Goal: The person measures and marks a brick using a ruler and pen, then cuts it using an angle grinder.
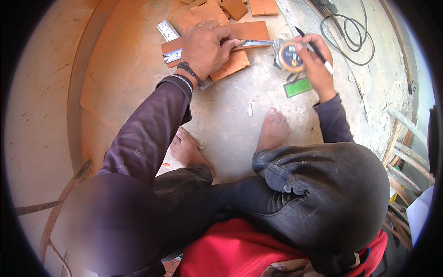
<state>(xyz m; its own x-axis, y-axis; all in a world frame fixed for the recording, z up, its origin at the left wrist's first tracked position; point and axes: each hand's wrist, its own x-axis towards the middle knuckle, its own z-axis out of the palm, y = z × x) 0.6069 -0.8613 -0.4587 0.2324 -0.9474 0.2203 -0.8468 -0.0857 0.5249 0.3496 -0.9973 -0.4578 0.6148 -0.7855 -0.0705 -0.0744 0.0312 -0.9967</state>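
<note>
Terracotta tile (249, 30) lengthwise left-right (tape blade (254, 43) along it).

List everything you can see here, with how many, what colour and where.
Long tile strip: one, orange, under the left hand.
Tile pieces: several, orange, top centre.
Tape measure: one, orange and grey, in the right hand, blade drawn across the strip.
Pen: one, black and white, in the right fingers.
Metal square: one, silver, by the strip's left end.
Flat green tool: one, below the tape measure.
Cable: one, black, top right.
Left hand: pressing blade and strip.
Right hand: holding tape measure.
Bare feet: two, on the floor.
</note>
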